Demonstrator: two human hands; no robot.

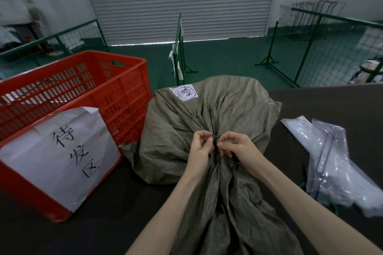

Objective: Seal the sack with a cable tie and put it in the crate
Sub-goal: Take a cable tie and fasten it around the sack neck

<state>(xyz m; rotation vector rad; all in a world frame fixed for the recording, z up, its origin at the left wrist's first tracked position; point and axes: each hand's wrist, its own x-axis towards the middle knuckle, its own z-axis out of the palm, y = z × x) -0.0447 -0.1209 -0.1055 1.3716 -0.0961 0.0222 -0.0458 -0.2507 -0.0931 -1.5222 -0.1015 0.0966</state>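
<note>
A full olive-grey woven sack (pixel 176 126) lies on the dark table, its mouth gathered into a neck that points toward me. A white handwritten label (pixel 183 93) sticks to its far top. A black cable tie (pixel 216 144) wraps the gathered neck. My left hand (pixel 200 147) pinches the tie from the left and my right hand (pixel 236 147) pinches it from the right, fingertips almost touching. The loose sack cloth spreads below my wrists. The red slatted plastic crate (pixel 124 97) stands to the left of the sack, touching it, with nothing visible inside.
A white paper sign (pixel 62 151) with large characters is taped to the crate's near side. Clear plastic bags (pixel 331 157) with black ties lie on the table at the right. Green wire fence panels (pixel 310 47) stand on the green floor beyond the table.
</note>
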